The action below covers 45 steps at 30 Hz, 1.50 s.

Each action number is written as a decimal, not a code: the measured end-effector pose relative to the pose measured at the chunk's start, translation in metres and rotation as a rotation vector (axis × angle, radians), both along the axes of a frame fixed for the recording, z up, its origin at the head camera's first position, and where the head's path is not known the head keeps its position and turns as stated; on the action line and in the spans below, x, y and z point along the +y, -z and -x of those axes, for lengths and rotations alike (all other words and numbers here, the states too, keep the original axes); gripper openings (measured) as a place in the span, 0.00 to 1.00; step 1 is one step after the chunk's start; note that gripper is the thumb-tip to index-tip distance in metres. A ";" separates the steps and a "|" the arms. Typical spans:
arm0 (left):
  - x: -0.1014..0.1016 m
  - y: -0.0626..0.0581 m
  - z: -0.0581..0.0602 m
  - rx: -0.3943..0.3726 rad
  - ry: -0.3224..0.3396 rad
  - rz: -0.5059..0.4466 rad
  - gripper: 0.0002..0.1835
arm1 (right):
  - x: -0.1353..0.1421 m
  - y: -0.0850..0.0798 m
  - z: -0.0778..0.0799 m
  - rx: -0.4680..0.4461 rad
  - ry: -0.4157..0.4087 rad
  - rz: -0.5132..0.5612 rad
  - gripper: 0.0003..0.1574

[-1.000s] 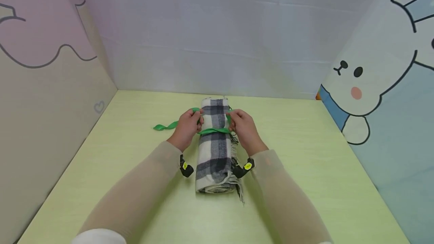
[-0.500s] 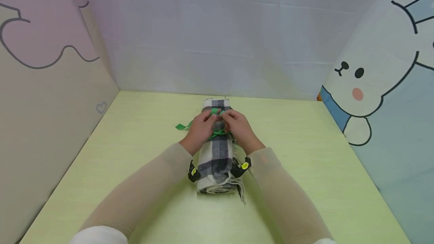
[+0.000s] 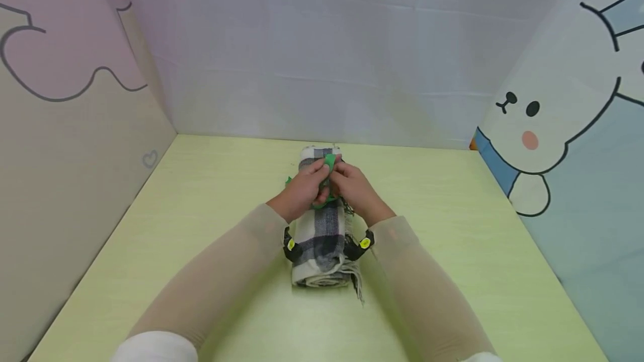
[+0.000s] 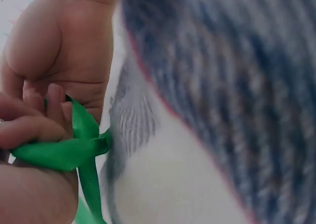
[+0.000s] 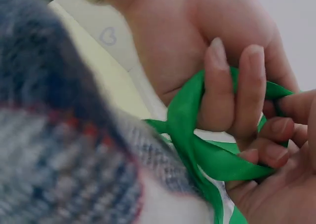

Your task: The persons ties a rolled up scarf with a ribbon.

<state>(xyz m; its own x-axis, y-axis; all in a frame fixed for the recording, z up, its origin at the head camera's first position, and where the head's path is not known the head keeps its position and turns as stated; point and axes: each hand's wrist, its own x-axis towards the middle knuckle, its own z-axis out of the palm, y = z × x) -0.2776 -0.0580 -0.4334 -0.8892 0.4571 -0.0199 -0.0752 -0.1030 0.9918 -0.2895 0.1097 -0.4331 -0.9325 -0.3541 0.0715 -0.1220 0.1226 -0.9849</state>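
A grey-and-white checked scarf (image 3: 322, 239), rolled up with fringe at its right side, lies lengthwise on the table. A green ribbon (image 3: 330, 161) goes round it, crossed over at the top. My left hand (image 3: 302, 187) grips a ribbon loop between thumb and fingers; the right hand (image 3: 356, 187) pinches the ribbon right beside it. In the right wrist view, green ribbon (image 5: 183, 110) loops around the left hand's (image 5: 217, 95) curled fingers, and the right hand's (image 5: 281, 184) fingers meet it. The left wrist view has the ribbon (image 4: 54, 155) crossing close to the scarf (image 4: 133, 110).
The pale yellow-green table (image 3: 432, 272) extends to both sides of the roll. A plain whitish back wall (image 3: 322, 60) and printed side panels (image 3: 578, 127) enclose it. Black wrist bands (image 3: 359, 247) hang near the scarf's sides.
My hands have come together from either side of the scarf, bringing the ribbon ends to meet over it. The loose ribbon tail at left has been drawn in toward the roll.
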 end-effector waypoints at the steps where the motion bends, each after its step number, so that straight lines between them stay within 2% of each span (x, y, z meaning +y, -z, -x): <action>1: 0.000 0.001 0.000 -0.015 0.009 -0.024 0.25 | 0.001 -0.001 0.000 -0.004 -0.008 0.005 0.17; 4: 0.003 0.005 0.001 -0.028 -0.012 -0.112 0.24 | 0.001 -0.002 0.000 -0.036 -0.028 0.076 0.18; 10: 0.013 0.006 0.002 0.026 -0.179 -0.232 0.21 | -0.001 -0.001 0.001 -0.096 -0.049 0.223 0.20; 15: 0.016 0.000 0.000 0.054 -0.300 -0.274 0.19 | -0.004 -0.001 0.001 -0.144 -0.029 0.295 0.18; 20: 0.018 -0.002 0.000 0.079 -0.330 -0.209 0.19 | -0.006 -0.003 0.001 -0.172 -0.023 0.370 0.21; 24: 0.020 -0.001 0.002 0.107 -0.303 -0.145 0.19 | -0.006 -0.003 0.001 -0.159 -0.030 0.345 0.21; 31: 0.016 0.004 0.004 0.095 -0.212 -0.164 0.21 | -0.002 -0.003 0.002 -0.110 -0.052 0.217 0.19; 35: 0.016 0.006 0.004 0.072 -0.175 -0.154 0.21 | 0.001 -0.003 0.003 -0.123 -0.062 0.218 0.19; 37: 0.016 0.008 0.003 0.067 -0.199 -0.144 0.20 | 0.001 -0.002 0.003 -0.146 -0.052 0.226 0.20; 40: 0.015 0.009 0.003 0.078 -0.269 -0.109 0.18 | 0.001 -0.001 0.003 -0.174 -0.023 0.208 0.21; 45: 0.010 0.011 0.006 0.177 -0.356 0.058 0.18 | 0.001 0.000 0.003 -0.142 0.017 0.075 0.22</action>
<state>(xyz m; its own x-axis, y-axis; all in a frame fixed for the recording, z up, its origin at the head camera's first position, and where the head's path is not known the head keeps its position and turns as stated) -0.2841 -0.0479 -0.4440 -0.9838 0.1227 0.1308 0.1273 -0.0358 0.9912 -0.2927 0.1105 -0.4335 -0.9410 -0.3366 -0.0357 0.0205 0.0487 -0.9986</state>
